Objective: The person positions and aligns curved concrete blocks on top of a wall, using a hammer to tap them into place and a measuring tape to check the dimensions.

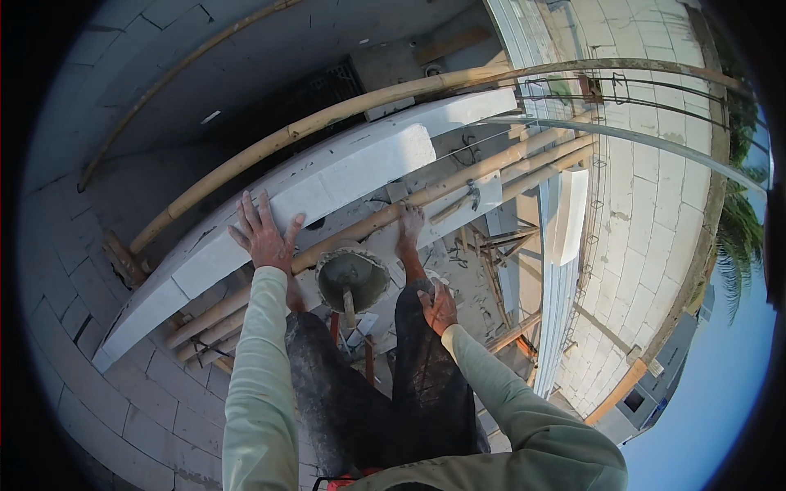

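Note:
My left hand (267,236) lies with spread fingers against the near edge of a curved-looking row of white blocks (319,182). My right hand (440,308) rests on my right knee, its fingers apart and holding nothing. Between my knees and the block row is a round, mortar-crusted bucket (353,280) with grey mix inside. A tool's handle (349,308) sticks out over its near rim; the tool's head is hidden in the mix. My bare right foot (410,222) stands on the bamboo poles (442,190).
A long bamboo pole (311,124) crosses beyond the block row. Below the poles a lower level with scattered boards and debris shows through. At right, a pale block wall (639,221) rises beside metal sheeting (557,286) and a white block (571,214). Thin steel rods (663,98) reach across the upper right.

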The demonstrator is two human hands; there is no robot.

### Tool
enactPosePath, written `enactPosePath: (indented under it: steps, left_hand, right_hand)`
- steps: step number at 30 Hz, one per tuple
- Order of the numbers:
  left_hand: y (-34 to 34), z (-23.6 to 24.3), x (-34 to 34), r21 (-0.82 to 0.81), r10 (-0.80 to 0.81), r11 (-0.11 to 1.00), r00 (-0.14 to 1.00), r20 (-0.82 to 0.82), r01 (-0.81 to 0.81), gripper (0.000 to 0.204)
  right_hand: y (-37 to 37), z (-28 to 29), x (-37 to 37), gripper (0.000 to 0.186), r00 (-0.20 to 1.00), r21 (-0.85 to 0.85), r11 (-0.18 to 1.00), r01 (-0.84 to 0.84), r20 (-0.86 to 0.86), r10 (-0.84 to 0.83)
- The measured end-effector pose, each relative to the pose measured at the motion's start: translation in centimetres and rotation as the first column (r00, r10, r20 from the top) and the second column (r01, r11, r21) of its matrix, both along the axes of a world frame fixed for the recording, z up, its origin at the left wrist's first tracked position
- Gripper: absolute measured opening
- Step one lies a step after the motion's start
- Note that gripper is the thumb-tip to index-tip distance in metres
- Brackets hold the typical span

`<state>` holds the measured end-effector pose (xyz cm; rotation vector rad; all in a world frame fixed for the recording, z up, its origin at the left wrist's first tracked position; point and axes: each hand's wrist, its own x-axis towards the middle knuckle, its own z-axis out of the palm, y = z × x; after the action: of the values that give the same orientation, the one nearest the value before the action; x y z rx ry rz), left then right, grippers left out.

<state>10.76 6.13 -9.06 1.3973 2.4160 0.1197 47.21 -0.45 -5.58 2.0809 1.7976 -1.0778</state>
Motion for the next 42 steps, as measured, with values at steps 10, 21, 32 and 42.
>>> enactPosePath:
  steps: [10,21,32,42]
  left_hand:
    - [-0.1,0.4,-1.6,-0.085,-0.016,0.996,0.982,0.188,0.032,0.087]
    - [-14.1,11.2,-9.1,-0.059,0.043,0.998,0.934,0.355,-0.023,0.075]
    - [-41.0,17.7,-5.0,-0.513,0.328,0.834,0.930,0.165,-0.203,0.068]
    - [-35.5,17.4,-8.0,-0.202,0.354,0.934,0.840,0.412,-0.294,0.067]
  right_hand:
    - [-1.8,8.6,3.6,0.047,0.994,0.031,0.994,0.109,0.027,-0.110]
    - [-4.7,16.1,11.2,0.049,0.953,-0.025,0.969,0.245,0.190,-0.236]
    - [-5.4,17.0,10.7,0.054,0.972,-0.097,0.970,0.222,0.098,-0.212]
    - [-6.1,18.9,10.7,0.055,0.973,-0.091,0.970,0.225,0.071,-0.219]
